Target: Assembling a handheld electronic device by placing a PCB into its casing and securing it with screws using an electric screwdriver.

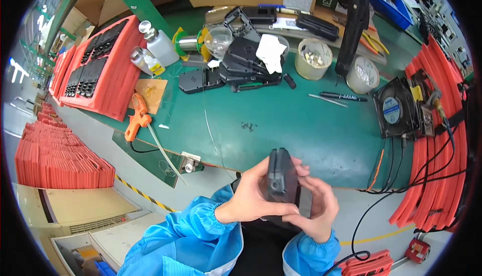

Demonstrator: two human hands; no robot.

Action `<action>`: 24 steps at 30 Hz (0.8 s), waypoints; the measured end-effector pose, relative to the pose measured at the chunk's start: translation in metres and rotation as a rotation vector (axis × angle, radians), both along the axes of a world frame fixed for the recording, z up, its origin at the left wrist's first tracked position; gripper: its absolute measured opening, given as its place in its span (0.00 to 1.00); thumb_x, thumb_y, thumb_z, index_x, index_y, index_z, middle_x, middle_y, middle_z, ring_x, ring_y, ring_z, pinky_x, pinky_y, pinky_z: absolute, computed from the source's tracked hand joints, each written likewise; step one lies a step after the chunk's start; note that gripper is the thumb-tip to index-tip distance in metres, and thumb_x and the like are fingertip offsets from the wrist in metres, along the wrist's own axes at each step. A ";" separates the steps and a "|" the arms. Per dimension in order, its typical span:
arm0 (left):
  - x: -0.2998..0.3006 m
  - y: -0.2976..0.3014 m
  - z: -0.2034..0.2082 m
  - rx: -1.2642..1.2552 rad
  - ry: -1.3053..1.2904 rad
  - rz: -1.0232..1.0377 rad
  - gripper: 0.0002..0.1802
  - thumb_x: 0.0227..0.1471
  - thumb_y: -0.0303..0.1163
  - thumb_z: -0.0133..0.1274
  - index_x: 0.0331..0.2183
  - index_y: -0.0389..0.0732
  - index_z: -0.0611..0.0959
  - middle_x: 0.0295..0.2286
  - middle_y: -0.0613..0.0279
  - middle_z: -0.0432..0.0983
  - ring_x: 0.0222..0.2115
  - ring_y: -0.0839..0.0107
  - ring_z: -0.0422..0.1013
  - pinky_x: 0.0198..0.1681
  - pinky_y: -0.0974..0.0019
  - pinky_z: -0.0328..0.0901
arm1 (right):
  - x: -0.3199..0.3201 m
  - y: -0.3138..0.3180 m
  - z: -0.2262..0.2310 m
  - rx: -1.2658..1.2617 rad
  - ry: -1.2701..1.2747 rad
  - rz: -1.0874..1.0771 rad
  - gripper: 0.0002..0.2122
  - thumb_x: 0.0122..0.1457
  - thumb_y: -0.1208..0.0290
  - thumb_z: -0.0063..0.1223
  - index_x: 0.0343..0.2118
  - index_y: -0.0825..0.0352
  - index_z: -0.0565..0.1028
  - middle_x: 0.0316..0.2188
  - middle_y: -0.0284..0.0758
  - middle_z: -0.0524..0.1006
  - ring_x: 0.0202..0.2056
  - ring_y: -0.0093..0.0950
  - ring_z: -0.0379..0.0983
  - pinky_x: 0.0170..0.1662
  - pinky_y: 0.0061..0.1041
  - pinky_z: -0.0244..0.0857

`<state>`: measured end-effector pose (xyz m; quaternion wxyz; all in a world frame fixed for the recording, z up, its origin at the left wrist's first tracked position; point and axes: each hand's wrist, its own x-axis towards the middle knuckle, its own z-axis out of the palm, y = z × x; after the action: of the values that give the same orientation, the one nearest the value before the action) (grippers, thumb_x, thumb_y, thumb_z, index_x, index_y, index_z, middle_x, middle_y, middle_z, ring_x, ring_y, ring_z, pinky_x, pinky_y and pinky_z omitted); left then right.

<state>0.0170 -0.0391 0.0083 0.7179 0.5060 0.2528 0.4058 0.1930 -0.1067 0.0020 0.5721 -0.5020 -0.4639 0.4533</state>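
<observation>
A black plastic device casing (282,175) is held upright on edge between my two hands, just off the front edge of the green table (281,115). My left hand (250,195) is closed round its left side, with the thumb laid across the lower part. My right hand (319,206) grips the right side, its fingertips at the upper edge and its thumb meeting the left thumb. The casing's lower end is partly hidden behind the thumbs. Tiny black screws or bits (248,126) lie on the table beyond it.
Several black casings (243,60) are piled at the back middle, near tubs of small parts (314,60). An orange glue gun (138,118) lies left, below red trays (98,70) and bottles (160,45). A fan (394,106) and cables stand at right; a black marker (344,96) lies nearby.
</observation>
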 end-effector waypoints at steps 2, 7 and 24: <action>-0.009 0.001 -0.003 -0.082 -0.087 0.067 0.46 0.43 0.19 0.72 0.62 0.32 0.66 0.54 0.52 0.75 0.60 0.58 0.70 0.63 0.54 0.65 | 0.026 -0.017 -0.013 -0.030 -0.062 0.145 0.23 0.50 0.65 0.74 0.44 0.75 0.79 0.42 0.48 0.83 0.50 0.40 0.79 0.56 0.36 0.69; -0.018 0.014 -0.004 -0.181 -0.231 0.286 0.38 0.60 0.31 0.61 0.65 0.33 0.62 0.47 0.56 0.74 0.46 0.61 0.76 0.52 0.55 0.72 | 0.067 -0.022 -0.012 -0.672 -0.612 0.587 0.15 0.61 0.65 0.62 0.38 0.77 0.80 0.38 0.51 0.83 0.46 0.45 0.81 0.51 0.34 0.72; -0.003 0.010 -0.004 -0.103 -0.257 0.163 0.31 0.71 0.46 0.41 0.64 0.36 0.58 0.43 0.58 0.70 0.33 0.76 0.69 0.37 0.68 0.68 | 0.091 0.015 -0.246 -0.223 -0.276 -0.459 0.14 0.68 0.69 0.52 0.52 0.72 0.75 0.37 0.41 0.82 0.28 0.36 0.79 0.31 0.34 0.71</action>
<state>0.0139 -0.0287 0.0042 0.7338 0.3905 0.2197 0.5107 0.2841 -0.0921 -0.2437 0.5326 -0.7105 -0.3590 0.2876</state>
